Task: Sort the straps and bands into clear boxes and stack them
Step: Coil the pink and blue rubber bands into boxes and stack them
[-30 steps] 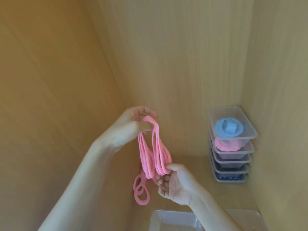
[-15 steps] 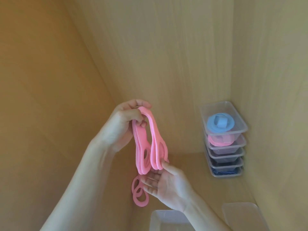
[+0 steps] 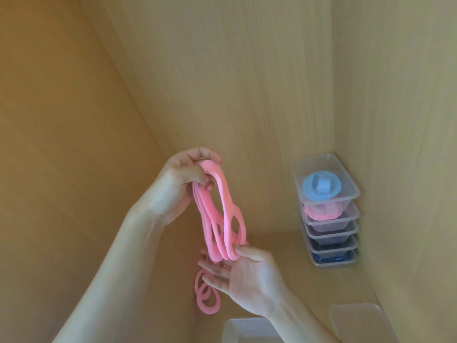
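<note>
At back right, stacked boxes (image 3: 330, 225), lid (image 3: 358, 323), pink strap (image 3: 223, 194)

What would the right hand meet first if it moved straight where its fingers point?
Probably the hanging tail of the pink band, just past the fingertips of the right hand; then the left forearm, though depth is unclear.

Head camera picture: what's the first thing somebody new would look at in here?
The bright pink strap, folded into long loops, stands out first. The left hand grips its top and the right hand pinches its bottom, mid-picture, with a tail of rings dangling below. Next comes the stack of clear boxes in the back right corner, with a blue band showing in the topmost one.
</note>
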`<state>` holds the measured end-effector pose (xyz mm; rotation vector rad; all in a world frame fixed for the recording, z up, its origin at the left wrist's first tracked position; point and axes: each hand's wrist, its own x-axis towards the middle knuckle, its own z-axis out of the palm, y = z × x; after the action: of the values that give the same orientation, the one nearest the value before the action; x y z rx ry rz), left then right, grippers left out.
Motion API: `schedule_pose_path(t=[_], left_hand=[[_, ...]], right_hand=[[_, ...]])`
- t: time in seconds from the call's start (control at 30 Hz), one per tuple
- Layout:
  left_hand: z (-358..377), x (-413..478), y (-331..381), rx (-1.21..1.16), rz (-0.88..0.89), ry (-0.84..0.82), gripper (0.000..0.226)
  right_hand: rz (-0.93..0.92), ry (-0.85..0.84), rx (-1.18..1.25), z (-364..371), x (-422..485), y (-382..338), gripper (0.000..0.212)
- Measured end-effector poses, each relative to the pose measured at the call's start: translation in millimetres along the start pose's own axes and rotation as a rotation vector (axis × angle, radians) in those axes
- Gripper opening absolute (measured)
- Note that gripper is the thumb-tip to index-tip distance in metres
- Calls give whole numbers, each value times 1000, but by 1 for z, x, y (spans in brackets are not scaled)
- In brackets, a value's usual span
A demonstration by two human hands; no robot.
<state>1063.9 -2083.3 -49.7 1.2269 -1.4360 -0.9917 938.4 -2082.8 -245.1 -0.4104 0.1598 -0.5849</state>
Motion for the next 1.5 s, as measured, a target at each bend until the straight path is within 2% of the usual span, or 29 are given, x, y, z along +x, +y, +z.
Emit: schedule_pose_path(t=[0.13, 0.33, 0.43, 0.53, 0.7, 0.8, 0.93, 1.03, 1.23, 1.37, 1.5], left_hand=[[-2, 0, 1, 80, 6, -50, 37], [-3, 0, 3, 110, -3, -69, 38], [-4, 0, 3, 136, -7, -78, 38], [-5, 2, 4, 152, -12, -67, 38], [-4, 3, 3, 269, -7, -45, 47], [0, 2, 3, 342, 6, -59, 44], [0, 1, 4, 366, 28, -61, 38], [-2, 1, 4, 353, 53, -29, 36], [8, 1, -1, 141, 139, 100, 37], [15, 2, -2, 14, 191, 176, 37], [19, 1, 0, -113, 213, 221, 32]], right_hand=[[-66, 92, 15, -2, 3, 2, 61], [-167, 170, 44, -4, 7, -7, 42], [-213, 237, 1, -3, 8, -13, 42], [-242, 294, -107, -6, 9, -15, 45], [-231, 447, -498, -7, 8, -15, 31], [-189, 479, -553, -7, 8, -16, 32], [-158, 438, -349, -11, 9, -16, 25], [-132, 361, -154, -9, 6, -14, 40], [-102, 288, -25, 1, 4, -4, 61], [-91, 182, 98, 10, 3, 1, 53], [-157, 106, 240, 13, 3, 0, 50]])
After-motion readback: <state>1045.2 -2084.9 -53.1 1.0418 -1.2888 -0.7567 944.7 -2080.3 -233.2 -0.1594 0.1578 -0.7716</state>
